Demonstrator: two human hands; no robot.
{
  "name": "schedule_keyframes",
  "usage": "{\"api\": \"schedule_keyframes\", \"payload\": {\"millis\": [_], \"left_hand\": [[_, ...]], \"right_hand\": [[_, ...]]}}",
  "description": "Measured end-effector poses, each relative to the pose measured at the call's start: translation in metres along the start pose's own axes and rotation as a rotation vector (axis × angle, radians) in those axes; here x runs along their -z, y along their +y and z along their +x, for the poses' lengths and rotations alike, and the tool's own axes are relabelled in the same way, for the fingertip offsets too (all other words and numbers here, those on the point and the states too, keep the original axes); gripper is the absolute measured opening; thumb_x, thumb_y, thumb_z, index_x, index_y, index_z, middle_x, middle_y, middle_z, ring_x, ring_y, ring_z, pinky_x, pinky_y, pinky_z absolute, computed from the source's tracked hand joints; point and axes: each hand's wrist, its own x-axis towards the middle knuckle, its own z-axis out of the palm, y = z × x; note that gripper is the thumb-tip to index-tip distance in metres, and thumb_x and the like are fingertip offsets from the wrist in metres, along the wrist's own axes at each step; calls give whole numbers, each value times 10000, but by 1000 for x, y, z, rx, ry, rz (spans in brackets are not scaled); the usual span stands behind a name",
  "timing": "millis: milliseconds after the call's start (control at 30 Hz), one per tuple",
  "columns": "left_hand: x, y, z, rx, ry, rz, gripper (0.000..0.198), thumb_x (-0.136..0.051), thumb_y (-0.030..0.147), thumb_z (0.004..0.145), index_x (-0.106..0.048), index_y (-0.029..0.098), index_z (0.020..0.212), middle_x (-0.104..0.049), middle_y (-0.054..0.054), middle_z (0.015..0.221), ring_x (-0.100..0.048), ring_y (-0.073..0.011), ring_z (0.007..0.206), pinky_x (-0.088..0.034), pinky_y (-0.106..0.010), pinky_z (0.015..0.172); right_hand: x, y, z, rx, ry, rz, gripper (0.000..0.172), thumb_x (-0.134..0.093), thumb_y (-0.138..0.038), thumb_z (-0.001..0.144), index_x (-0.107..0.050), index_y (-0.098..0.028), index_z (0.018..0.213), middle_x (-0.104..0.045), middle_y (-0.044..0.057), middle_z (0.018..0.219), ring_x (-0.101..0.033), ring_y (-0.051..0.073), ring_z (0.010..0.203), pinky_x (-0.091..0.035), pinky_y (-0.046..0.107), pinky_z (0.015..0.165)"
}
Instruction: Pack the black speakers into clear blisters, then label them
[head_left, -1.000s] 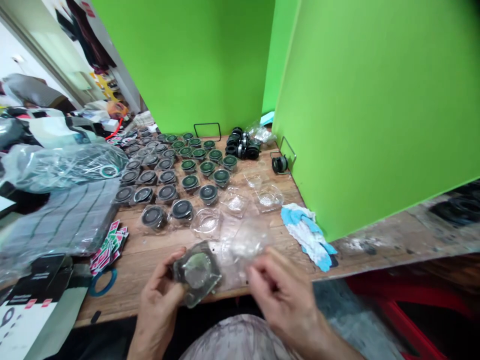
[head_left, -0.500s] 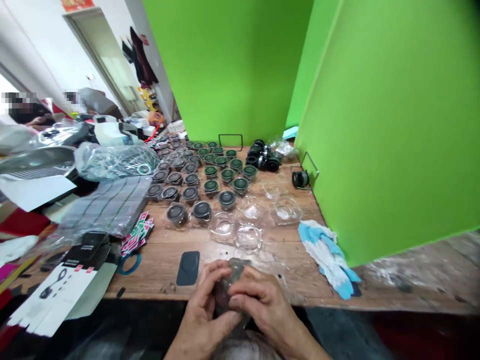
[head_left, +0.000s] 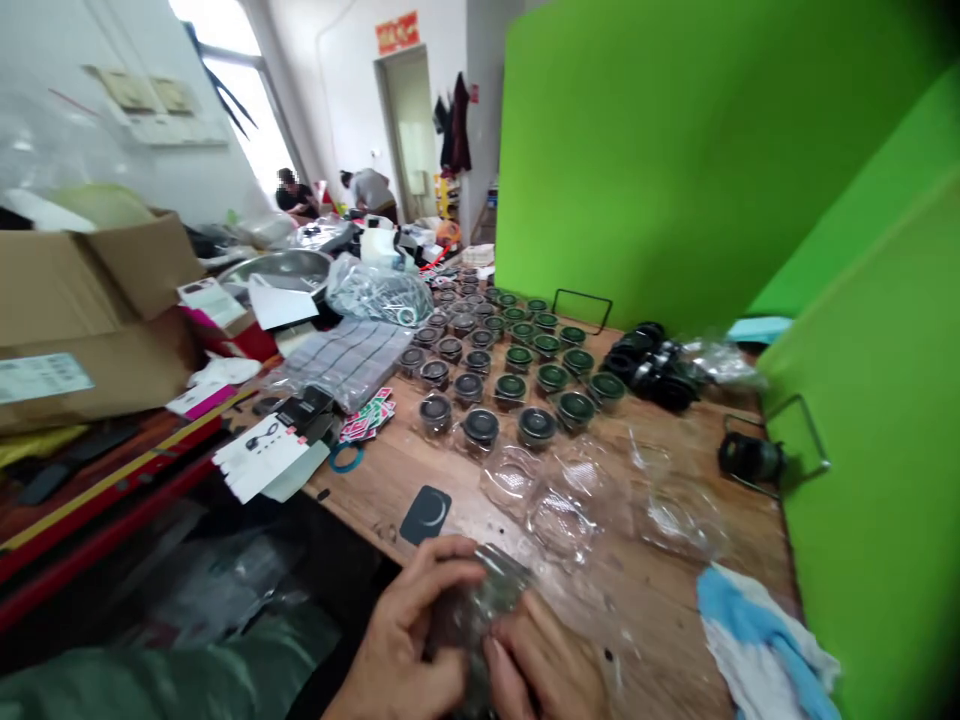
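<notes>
The left hand (head_left: 397, 645) and the right hand (head_left: 544, 668) close from 2 sides on a clear plastic blister packet (head_left: 484, 600) with a dark object inside, just above the near part of a wooden workbench (head_left: 675, 620). The packet sits between the 2 sets of fingers. The left fingers curl together over its left side, while the right fingers lie pressed together against its right side, with no clear spread in either hand. The shared grip seems to brace the packet firmly from both sides. Its long axis appears to slant up and to the right from the palms, with its upper corner pointing past the right fingertips; the fingers hide its lower end.

Just beyond the left fingertips, a black rounded-square pad (head_left: 425, 515) lies flat. Beyond the right fingertips lie empty clear plastic shells (head_left: 559, 525), and further ahead stand rows of round lidded items in clear packaging (head_left: 536, 428). A blue-and-white cloth (head_left: 757, 640) lies to the right of the right fingers. Far beyond the left fingers sits an open cardboard box (head_left: 82, 320).
</notes>
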Motion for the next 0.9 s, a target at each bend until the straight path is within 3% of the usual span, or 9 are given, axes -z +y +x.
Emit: {"api": "schedule_keyframes", "payload": {"millis": [133,200,300,433,633,733,900], "left_hand": [[37,0,-21,238,471,-89,381,-677,136,588,-659,220,959,-605,-47,1089,-532,-224,1085,-436,-265,904],[50,-3,-36,357,525,-135,459,-733,236,606,-625,209,1051,-623,-69,1074,-565,-234,1010,-464,-300,861],[57,-11,-54,396,404,-255,561,-788,306,570,-617,203,1094,-621,-100,1083,-580,-266,978,-482,-355,846],[59,-29,-59,180,242,-268,561,-832,285,500,-668,245,1035,-538,-85,1125,-516,-289,1084,-444,-382,916],[66,-51,-49,70,81,-384,549,-824,313,510,-656,265,1031,-447,-75,1121,-460,-291,1127,-391,-416,961],[68,-52,-43,64,89,-333,470,-760,177,534,-654,244,987,-465,-77,1106,-463,-285,1128,-377,-409,976],[68,-40,-38,-18,106,-7,538,-555,-9,561,-642,266,1015,-500,-78,1163,-482,-252,1150,-394,-369,980]], "right_hand": [[6,-3,30,-30,-54,127,188,-424,-131,869,-506,-199,714,-451,-10,611,-484,104,549,-350,220,513],[-6,-7,42,-23,-54,108,141,-421,-156,885,-550,-190,837,-528,21,701,-534,126,620,-398,233,559],[-36,-19,45,-20,-133,146,180,-411,-186,890,-565,-177,983,-586,56,813,-573,148,698,-434,244,588],[-67,-33,24,-56,-343,461,109,-500,-222,849,-603,-193,826,-600,20,755,-583,127,700,-439,217,608],[-69,-23,20,-120,-376,628,137,-561,-266,838,-660,-192,780,-611,20,729,-588,116,685,-450,198,614],[-70,-21,27,-36,-347,602,148,-533,-250,854,-641,-195,770,-604,15,708,-583,107,653,-455,184,595],[-82,-32,20,122,-264,290,126,-463,-138,833,-577,-191,839,-610,24,709,-594,115,629,-455,180,558]]}}
